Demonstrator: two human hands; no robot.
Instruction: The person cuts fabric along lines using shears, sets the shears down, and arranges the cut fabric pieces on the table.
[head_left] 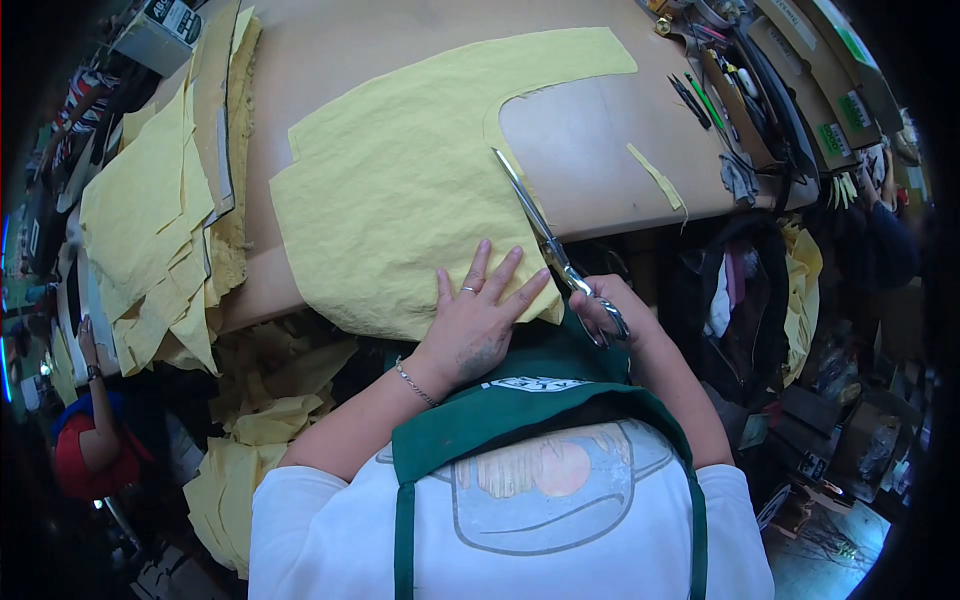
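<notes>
Tan table (pixel 600 160): smooth, soft sheen. Over its near edge, my broad pale-yellow cloth-like sheet (pixel 390 190): matt, finely wrinkled. My long silver metal scissors (pixel 554 250): glossy, smooth. My dark-green cloth apron (pixel 430 442): matt.

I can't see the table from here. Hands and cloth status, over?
Left hand spread on yellow cloth; right hand gripping scissors along cloth's right edge; loose strip on table, clear of scissors.
</notes>
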